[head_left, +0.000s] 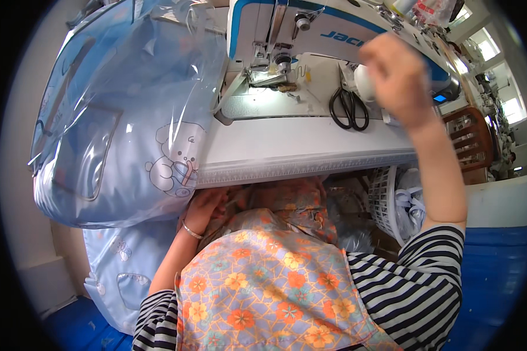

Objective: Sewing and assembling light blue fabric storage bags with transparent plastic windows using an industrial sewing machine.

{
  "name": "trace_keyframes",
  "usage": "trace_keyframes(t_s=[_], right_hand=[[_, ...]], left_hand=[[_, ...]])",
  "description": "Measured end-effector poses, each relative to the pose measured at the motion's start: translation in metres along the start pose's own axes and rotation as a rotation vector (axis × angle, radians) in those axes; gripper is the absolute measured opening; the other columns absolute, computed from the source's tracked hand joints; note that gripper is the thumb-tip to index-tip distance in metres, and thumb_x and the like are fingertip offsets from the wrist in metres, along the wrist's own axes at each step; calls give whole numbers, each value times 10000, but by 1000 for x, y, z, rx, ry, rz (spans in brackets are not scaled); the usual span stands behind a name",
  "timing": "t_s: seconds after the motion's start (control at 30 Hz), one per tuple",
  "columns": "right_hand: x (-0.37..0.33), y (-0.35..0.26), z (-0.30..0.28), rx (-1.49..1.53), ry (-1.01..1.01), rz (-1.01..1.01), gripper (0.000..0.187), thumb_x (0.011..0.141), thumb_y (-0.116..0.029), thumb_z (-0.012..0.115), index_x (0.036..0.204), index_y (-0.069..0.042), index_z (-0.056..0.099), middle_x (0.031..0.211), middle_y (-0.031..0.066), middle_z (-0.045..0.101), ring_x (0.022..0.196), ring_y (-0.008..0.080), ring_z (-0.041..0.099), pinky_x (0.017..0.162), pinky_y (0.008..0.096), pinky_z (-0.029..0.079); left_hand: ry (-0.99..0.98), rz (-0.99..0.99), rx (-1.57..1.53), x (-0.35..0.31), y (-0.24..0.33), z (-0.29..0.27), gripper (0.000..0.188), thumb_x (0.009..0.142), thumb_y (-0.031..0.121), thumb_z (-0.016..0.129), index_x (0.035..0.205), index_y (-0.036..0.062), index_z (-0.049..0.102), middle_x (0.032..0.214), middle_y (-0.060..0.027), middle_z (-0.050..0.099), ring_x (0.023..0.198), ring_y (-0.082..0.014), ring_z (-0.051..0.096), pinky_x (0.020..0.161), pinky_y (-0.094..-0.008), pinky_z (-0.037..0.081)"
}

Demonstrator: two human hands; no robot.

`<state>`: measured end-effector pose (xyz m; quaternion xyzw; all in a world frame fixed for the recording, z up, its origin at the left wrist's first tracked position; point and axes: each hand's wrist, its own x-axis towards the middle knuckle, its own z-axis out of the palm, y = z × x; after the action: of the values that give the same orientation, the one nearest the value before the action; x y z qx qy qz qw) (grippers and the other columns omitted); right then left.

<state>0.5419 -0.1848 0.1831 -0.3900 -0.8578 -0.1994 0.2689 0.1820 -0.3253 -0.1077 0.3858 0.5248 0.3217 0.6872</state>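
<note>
My right hand (397, 82) is raised in front of the white and blue sewing machine (357, 20), toward its right end. Its fingers are curled and blurred by motion. A rounded white object (364, 82) shows right beside the fingers; whether they grip it is unclear. Black-handled scissors (349, 110) lie on the machine bed just left of it. Below the table's front edge, my left hand (208, 206) rests by my lap with loosely bent fingers, and I see nothing in it. Beside it hangs light blue fabric with a bear print (178, 155) under clear plastic.
The bulky blue plastic-covered piece covers the table's left side and overhangs it. A measuring scale (287, 167) runs along the table's front edge. A white plastic basket (383, 199) holding scraps stands under the table at right. Behind it is a brown slatted chair (471, 137).
</note>
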Motion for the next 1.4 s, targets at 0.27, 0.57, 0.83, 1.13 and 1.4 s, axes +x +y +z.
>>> trace_keyframes(t_s=[0.27, 0.57, 0.83, 1.13, 1.4], right_hand=[[-41, 7, 119, 160, -535, 476, 175, 793, -168, 590, 839, -7, 644, 825, 199, 631, 823, 372, 617, 734, 431, 484], [-52, 17, 91, 262, -436, 469, 142, 804, -117, 572, 871, -9, 633, 829, 199, 643, 818, 386, 615, 722, 439, 486], [-63, 0, 115, 182, -340, 429, 171, 814, -122, 567, 903, -2, 651, 859, 197, 643, 870, 361, 626, 766, 416, 489], [-48, 5, 132, 230, -457, 322, 170, 774, -26, 530, 905, 5, 634, 876, 203, 650, 881, 375, 621, 780, 448, 495], [-51, -2, 110, 176, -521, 332, 136, 759, -40, 534, 847, -12, 634, 834, 182, 653, 822, 370, 628, 739, 451, 500]], left_hand=[[-76, -45, 24, 11, 5, 7, 277, 978, 257, 544, 1143, 46, 615, 964, -24, 627, 721, -98, 599, 621, -228, 527], [-46, -40, 20, 6, 2, 3, 302, 967, 298, 534, 1134, 63, 622, 945, -6, 615, 711, -80, 577, 586, -199, 500], [-48, -23, 4, 8, 5, 7, 247, 980, 254, 533, 1109, 55, 602, 919, -22, 627, 724, -104, 599, 620, -240, 531], [-28, -19, -34, 8, 3, 7, 225, 977, 249, 529, 1066, 64, 621, 932, -7, 624, 708, -85, 587, 592, -213, 512], [-68, -14, 32, 10, 2, 3, 308, 985, 258, 519, 1209, 63, 596, 961, -33, 629, 717, -108, 602, 621, -239, 543]])
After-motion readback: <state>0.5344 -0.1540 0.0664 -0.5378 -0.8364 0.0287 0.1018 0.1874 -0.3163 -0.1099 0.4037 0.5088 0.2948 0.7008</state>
